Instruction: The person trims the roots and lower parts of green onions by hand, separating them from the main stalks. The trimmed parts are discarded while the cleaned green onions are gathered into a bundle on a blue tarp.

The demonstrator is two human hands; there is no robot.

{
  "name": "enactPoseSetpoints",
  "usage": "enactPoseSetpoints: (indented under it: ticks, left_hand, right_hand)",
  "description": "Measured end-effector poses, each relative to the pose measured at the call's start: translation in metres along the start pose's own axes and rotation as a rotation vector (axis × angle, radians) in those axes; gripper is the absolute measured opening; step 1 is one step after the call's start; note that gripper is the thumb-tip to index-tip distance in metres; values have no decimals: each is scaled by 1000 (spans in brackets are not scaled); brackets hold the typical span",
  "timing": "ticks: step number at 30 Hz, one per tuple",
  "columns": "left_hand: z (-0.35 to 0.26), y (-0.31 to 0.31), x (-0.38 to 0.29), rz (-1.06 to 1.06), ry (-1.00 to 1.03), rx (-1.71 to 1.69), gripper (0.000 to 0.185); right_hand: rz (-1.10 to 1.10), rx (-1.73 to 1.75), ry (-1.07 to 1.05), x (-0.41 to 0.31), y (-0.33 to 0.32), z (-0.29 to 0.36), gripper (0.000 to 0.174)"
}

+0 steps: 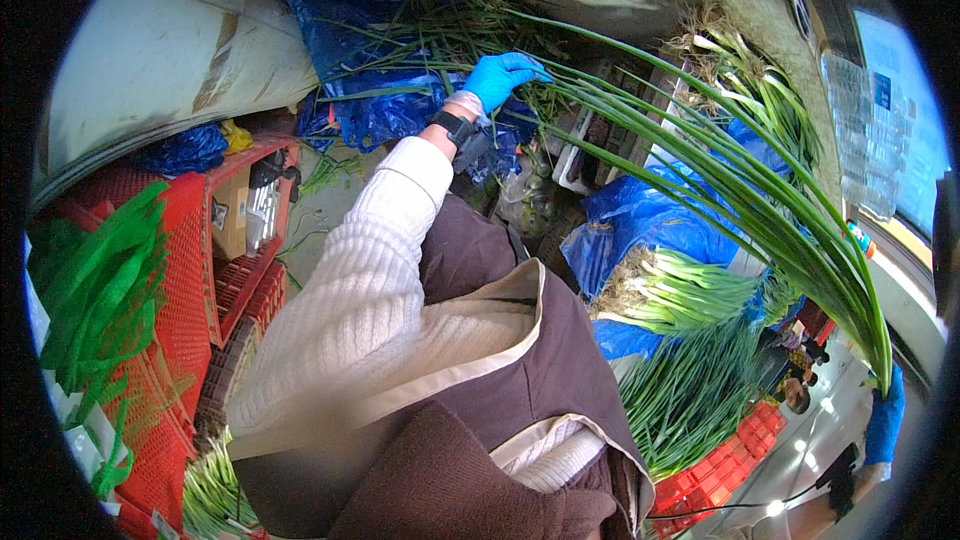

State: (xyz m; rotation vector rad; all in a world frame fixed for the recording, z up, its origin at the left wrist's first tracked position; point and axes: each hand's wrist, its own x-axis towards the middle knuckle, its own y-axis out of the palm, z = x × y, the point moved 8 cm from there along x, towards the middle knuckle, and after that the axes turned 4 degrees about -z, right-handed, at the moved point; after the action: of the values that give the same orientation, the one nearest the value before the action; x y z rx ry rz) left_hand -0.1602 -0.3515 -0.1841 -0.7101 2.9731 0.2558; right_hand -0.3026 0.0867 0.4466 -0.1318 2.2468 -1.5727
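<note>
My left hand [496,82], in a blue glove, reaches out at upper middle. Its fingers pinch the thin tips of long green onion leaves [720,154]. The bunch stretches in an arc to the right, where my right hand [885,416], also gloved in blue, grips its pale lower end near the picture's rim. Below the held leaves lies a pile of green onions [675,289] with roots and white stalks, partly on blue plastic sheeting [645,210]. More rooted green onions [757,82] are heaped at upper right.
Leaf scraps [442,30] cover blue plastic bags [375,109] at the top. At left stand red plastic crates [180,240] with green sheet material [105,292] draped over them. Red crates [720,457] also stand at lower right. Clear plastic containers [870,135] are stacked by the window.
</note>
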Motion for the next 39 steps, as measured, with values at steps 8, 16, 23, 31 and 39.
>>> enactPoseSetpoints:
  ticks: [8, 16, 23, 31, 39]
  left_hand:
    - [25, -15, -2, 25, -128, -329, 23]
    - [44, -6, 1, 96, 75, 503, 34]
    - [9, 23, 5, 13, 206, 574, 45]
    - [-15, 42, 15, 44, 267, 556, 56]
    - [-19, 63, 21, 211, 281, 479, 60]
  right_hand:
    - [15, 66, 96, 0, -1, -4, 41]
    - [70, 132, 87, -4, -6, -2, 41]
    - [115, 157, 129, -1, -7, -10, 38]
    - [105, 183, 143, -8, -13, -12, 38]
    - [91, 153, 190, -14, -16, -2, 35]
